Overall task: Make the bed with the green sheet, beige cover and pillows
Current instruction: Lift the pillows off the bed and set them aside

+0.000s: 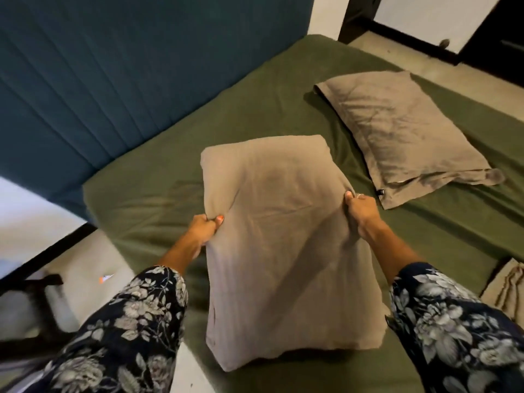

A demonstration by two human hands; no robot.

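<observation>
Nearby, second pillow (402, 134), headboard (85, 89), held pillow (283, 245)

Bed (158, 177): I log a mattress fully covered by a green sheet (255, 103), set against a teal padded headboard (85, 80). Lying on it: one beige pillow (402, 131), flat, toward the far side. At the right edge I note folded beige cloth (507, 285), partly out of view.
</observation>
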